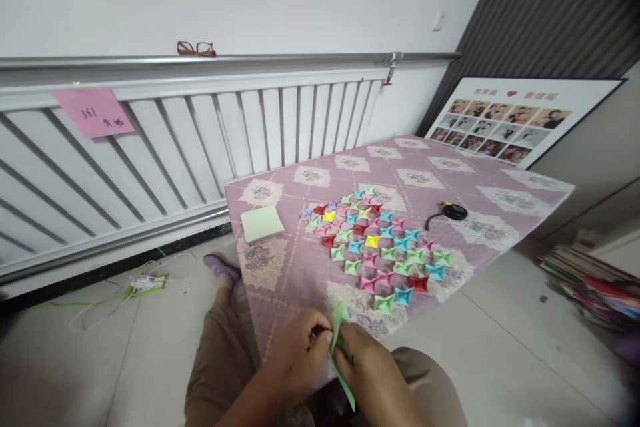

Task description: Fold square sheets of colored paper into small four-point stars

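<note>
Green paper (pixel 338 320) is between the two hands, close to the near end of the table (pixel 553 188). The left hand (pixel 303 343) grasps it from the left side, with the thumb and a finger pinched together at its edge. The right hand (pixel 367 355) holds it from the other side, with its fingers bent around it. One end pokes up past the fingertips, and the other end hangs down between the two wrists. I cannot tell just how it is folded, because the hands hide some of it.

Past the right hand, lots of little folded paper shapes (pixel 373 241) sit in slanting rows on the pink flowery cloth (pixel 295 267). They are green, pink, blue, red, yellow and purple. The one closest to the right hand is a green shape (pixel 384 305), just past its fingers and not touching them. Past the left hand, and a bit to its left, is a flat stack of pale green paper (pixel 263 222). A round black thing with a strap (pixel 455 211) is well apart from the right hand, far out to its right, beyond the little shapes.
</note>
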`<state>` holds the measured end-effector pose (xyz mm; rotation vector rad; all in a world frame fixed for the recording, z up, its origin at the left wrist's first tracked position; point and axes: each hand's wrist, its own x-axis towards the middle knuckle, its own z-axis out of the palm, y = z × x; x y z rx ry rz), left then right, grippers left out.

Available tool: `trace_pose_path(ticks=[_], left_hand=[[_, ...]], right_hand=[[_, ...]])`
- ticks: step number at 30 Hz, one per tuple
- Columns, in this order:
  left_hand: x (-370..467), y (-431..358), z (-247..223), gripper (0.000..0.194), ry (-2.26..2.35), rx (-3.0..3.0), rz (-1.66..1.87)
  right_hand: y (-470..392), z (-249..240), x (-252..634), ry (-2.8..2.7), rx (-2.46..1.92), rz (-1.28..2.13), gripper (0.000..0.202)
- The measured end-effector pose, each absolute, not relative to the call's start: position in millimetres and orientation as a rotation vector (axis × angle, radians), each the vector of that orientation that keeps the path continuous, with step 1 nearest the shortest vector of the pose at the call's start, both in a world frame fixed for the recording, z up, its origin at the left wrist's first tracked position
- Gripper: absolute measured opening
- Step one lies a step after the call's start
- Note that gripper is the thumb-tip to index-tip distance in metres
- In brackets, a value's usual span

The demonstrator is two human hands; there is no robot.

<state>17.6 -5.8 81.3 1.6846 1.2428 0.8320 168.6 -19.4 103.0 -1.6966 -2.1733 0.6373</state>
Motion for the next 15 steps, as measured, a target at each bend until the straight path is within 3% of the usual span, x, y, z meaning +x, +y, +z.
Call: trace_pose_path(ticks=[5,15], left_hand=[[22.3,-7.8,74.9,0.02,1.3,1.563,0.753],[10.1,-1.8,84.8,0.01,1.481,1.908,0.551]], right_hand=[[-18.1,103.5,163.9,-2.177,-1.804,0.69,0.019],[-16.4,104.2,168.5,-2.205,-1.7,0.737,0.025]])
